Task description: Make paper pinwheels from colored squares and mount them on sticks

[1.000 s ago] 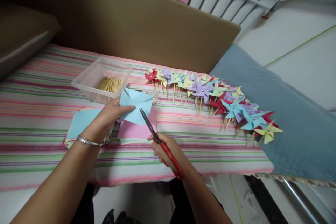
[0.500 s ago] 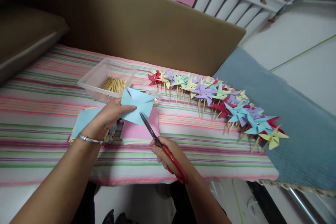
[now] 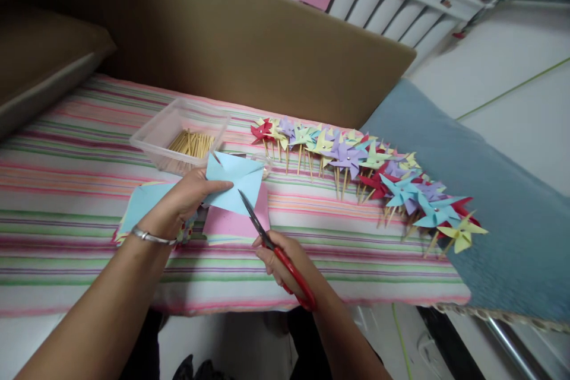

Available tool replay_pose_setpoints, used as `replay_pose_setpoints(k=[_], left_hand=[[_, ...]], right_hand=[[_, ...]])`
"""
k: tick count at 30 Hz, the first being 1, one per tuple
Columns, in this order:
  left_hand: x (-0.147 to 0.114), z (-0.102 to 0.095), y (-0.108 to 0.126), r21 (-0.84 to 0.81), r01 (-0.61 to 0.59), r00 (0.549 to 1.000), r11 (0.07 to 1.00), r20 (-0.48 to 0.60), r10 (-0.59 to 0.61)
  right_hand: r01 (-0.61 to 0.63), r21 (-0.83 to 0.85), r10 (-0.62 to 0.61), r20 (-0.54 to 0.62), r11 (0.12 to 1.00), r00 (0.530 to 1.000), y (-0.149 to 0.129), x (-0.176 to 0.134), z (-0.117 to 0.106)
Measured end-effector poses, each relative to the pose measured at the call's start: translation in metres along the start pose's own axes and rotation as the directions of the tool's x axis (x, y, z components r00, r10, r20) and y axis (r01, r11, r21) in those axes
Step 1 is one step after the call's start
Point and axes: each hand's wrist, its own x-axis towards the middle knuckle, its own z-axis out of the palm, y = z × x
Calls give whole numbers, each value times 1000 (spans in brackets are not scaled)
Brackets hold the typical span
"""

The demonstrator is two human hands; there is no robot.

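Observation:
A square of light blue paper (image 3: 243, 173), slit inward from its corners, is pinched at its left side by my left hand (image 3: 192, 191), thumb on top. Red-handled scissors (image 3: 291, 273) are gripped in my right hand (image 3: 285, 258). Their dark blades look nearly closed and their tips lie at the paper's lower right part, close to its centre. Below the blue square rests a stack of paper with a pink sheet (image 3: 236, 224) uppermost. Beside my left wrist, partly hidden by it, is another pile topped with blue paper (image 3: 146, 205).
A clear plastic box (image 3: 151, 138) holds several wooden sticks (image 3: 192, 143). Paper pinwheels on sticks (image 3: 347, 154) lie in a long row at right on the striped cloth (image 3: 71, 190). Brown board (image 3: 267, 41) stands behind. A small clear container (image 3: 267, 165) sits partly behind the blue square.
Hands, blue paper and scissors keep almost the same positions. The blue square has tilted very slightly, and the whole view has shifted a little.

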Motion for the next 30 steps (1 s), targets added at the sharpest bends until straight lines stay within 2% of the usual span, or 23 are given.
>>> replay_pose_setpoints(k=[8, 18, 30], left_hand=[[2, -2, -4, 19, 2, 1000, 1000, 0, -2], [-2, 2, 0, -15, 8, 1000, 1000, -4, -8], [-3, 5, 3, -8, 9, 1000, 1000, -10, -9]], right_hand=[[68, 8, -68, 32, 998, 997, 2, 2, -2], [86, -15, -87, -54, 996, 995, -2, 1, 3], [81, -20, -81, -7, 996, 997, 5, 4, 2]])
